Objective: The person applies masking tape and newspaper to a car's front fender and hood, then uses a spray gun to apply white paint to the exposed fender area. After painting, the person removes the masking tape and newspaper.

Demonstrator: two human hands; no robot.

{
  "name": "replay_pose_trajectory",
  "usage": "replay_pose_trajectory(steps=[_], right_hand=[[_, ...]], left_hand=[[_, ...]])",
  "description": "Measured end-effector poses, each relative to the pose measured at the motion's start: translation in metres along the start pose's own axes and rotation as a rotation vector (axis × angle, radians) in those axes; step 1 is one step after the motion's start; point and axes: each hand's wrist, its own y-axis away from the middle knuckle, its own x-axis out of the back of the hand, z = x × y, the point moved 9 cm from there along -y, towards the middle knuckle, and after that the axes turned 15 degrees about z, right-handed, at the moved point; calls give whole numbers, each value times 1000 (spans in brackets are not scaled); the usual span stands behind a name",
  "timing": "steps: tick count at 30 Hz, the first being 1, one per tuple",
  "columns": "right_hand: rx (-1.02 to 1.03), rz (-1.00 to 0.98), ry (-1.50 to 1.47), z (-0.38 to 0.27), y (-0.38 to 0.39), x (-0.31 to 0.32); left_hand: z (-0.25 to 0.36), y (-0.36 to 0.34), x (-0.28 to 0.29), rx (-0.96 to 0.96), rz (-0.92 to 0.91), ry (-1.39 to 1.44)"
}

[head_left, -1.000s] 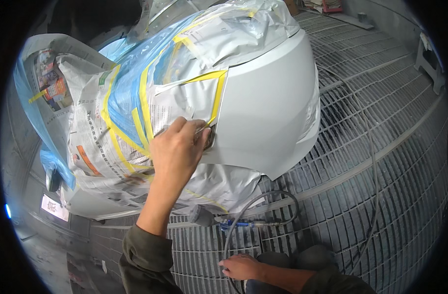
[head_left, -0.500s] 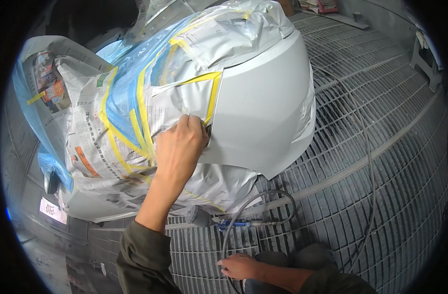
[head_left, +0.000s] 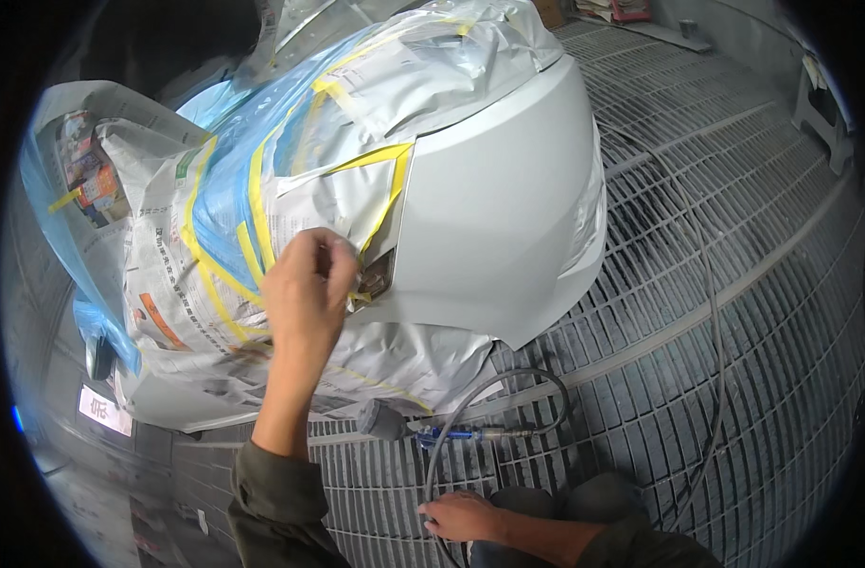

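My left hand [head_left: 309, 284] is closed in a pinch on the masking paper [head_left: 343, 201], whose yellow-taped edge is pulled away from the car panel. A dark, brownish gap [head_left: 378, 273] shows beside my fingers, between the paper and the smooth light-grey bumper [head_left: 494, 204]. Low in the view, my right hand [head_left: 463, 517] is near my knees, its fingers curled on a grey air hose [head_left: 434, 473]. The hose loops to a blue spray gun [head_left: 451, 434] with a grey cup [head_left: 383, 420], lying on the floor grating.
Newspaper [head_left: 163, 256], blue plastic film [head_left: 226, 222] and yellow tape cover the car to the left. Metal floor grating [head_left: 631, 379] spreads below and right, with another stretch of hose [head_left: 714, 331] across it. A grey stool [head_left: 820, 118] stands at the far right.
My left hand has moved left and slightly down, drawing the taped paper edge off the panel and widening the gap. My right hand and the spray gun have stayed in place.
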Motion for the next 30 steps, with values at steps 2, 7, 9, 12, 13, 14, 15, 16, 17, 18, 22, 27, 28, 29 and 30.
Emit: replay_pose_trajectory(steps=[2, 7, 9, 12, 13, 14, 15, 16, 17, 18, 22, 27, 28, 29, 30], right_hand=[[2, -8, 6, 1, -2, -3], [30, -4, 10, -1, -7, -9], [17, -10, 1, 0, -6, -7], [3, -1, -28, 9, -5, -10], [7, 1, -38, 9, -6, -9], [12, 18, -26, 8, -5, -7], [15, 33, -15, 6, -2, -4], [19, 49, -6, 4, -1, -1], [18, 45, 7, 3, 0, 0], [16, 40, 19, 2, 0, 1], [22, 63, 5, -1, 1, 4], [16, 63, 11, 10, -2, 2], [15, 41, 3, 10, -3, -1], [12, 37, 7, 10, -3, -2], [8, 33, 11, 11, -3, -3]], left_hand=[[-3, -4, 9, 97, -19, -31], [35, -2, -15, -342, -71, -187], [33, -5, -23, -355, -85, -224], [30, -8, -29, -355, -115, -192], [28, -9, -28, -339, -109, -159], [27, -10, -27, -322, -103, -125], [23, -11, -24, -286, -76, -96], [18, -11, -22, -250, -52, -67], [14, -10, -20, -212, -28, -38], [11, -9, -18, -210, -2, -47], [10, -12, -15, -181, 43, -60], [6, -20, -12, -77, -2, 16], [5, -21, -13, -79, -29, -3], [6, -22, -14, -82, -55, -22], [7, -23, -14, -86, -81, -41]])
